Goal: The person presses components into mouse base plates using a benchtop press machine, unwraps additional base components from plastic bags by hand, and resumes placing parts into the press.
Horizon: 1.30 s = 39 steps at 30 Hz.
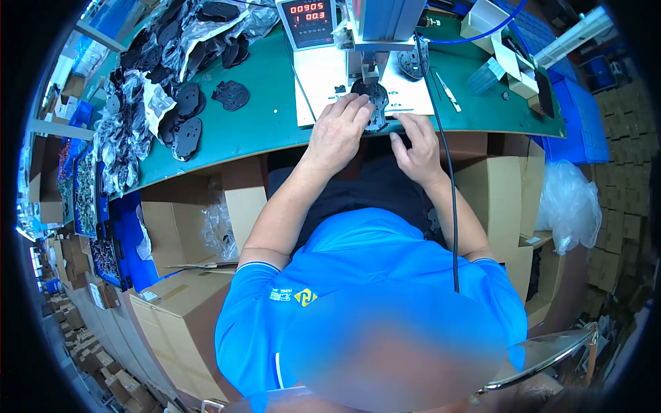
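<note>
A black molded plastic part (376,118) lies on the white base plate (313,96) of a bench press (385,24), directly beneath its head. My left hand (337,131) has its fingers closed over the part's left side. To the right, my right hand (418,150) is at the plate's front edge, fingers bent and thumb apart, with nothing visible in it. A second black part (412,63) sits at the plate's right rear. The counter box (308,22) with red digits stands at the press's left.
Several black parts (187,138) and crumpled plastic wrapping (124,131) cover the left of the green table (265,124). A black cable (451,179) hangs past my right arm. A white pen-like tool (449,93) and small boxes (523,79) lie right. Cardboard boxes (182,303) stand below.
</note>
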Motion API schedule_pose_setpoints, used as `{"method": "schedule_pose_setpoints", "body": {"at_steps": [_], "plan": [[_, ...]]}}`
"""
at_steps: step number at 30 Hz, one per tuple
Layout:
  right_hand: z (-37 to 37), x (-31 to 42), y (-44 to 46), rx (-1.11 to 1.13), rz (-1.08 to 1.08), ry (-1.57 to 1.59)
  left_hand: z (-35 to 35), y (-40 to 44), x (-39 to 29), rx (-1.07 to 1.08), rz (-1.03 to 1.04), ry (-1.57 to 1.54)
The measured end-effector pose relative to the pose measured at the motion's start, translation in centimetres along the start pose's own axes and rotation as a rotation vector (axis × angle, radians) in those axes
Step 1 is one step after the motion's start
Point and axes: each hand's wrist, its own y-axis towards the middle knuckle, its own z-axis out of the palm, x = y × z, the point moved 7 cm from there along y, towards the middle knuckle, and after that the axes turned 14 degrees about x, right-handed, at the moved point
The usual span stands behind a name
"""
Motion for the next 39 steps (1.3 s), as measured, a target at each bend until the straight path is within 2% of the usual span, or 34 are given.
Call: {"method": "schedule_pose_setpoints", "body": {"at_steps": [9,13,16,19,20,22,23,25,27,28,30,37,39], "plan": [[2.7,-1.7,3.3,0.061,-0.076,-0.107,0.3,0.0,0.0,-0.011,-0.023,-0.068],[3.5,-2.5,3.1,-0.004,-0.046,-0.079,0.2,-0.4,0.1,-0.007,-0.013,-0.111],[3.8,-2.7,2.9,-0.031,-0.032,-0.08,-1.2,-1.3,-0.2,-0.037,0.04,-0.173],[3.9,-2.7,2.9,-0.024,-0.027,-0.075,-2.7,-3.1,1.9,-0.12,-0.001,-0.122],[3.9,-2.9,2.9,-0.03,-0.033,-0.075,-3.2,-3.9,3.9,-0.212,-0.064,-0.095],[4.0,-2.9,2.9,-0.036,-0.033,-0.074,-4.4,-5.3,8.8,-0.221,-0.328,0.003],[4.0,-2.8,2.9,-0.038,-0.036,-0.078,-4.8,-6.0,11.6,-0.255,-0.379,0.095],[4.1,-2.8,2.8,-0.044,-0.038,-0.076,-4.8,-7.6,16.9,-0.12,-0.75,0.235],[4.1,-2.8,2.9,-0.052,-0.043,-0.075,-4.8,-8.7,19.9,-0.029,-0.902,0.353],[4.1,-2.9,2.9,-0.045,-0.041,-0.075,-4.6,-9.4,20.4,-0.03,-0.903,0.355],[4.1,-3.0,2.9,-0.041,-0.035,-0.076,-3.8,-9.9,21.1,0.116,-0.919,0.38],[4.2,-3.0,2.9,-0.05,-0.04,-0.091,-3.8,-12.7,18.1,0.098,-0.754,0.214],[4.2,-2.9,2.9,-0.042,-0.044,-0.093,-5.0,-12.6,16.4,-0.129,-0.577,0.28]]}}
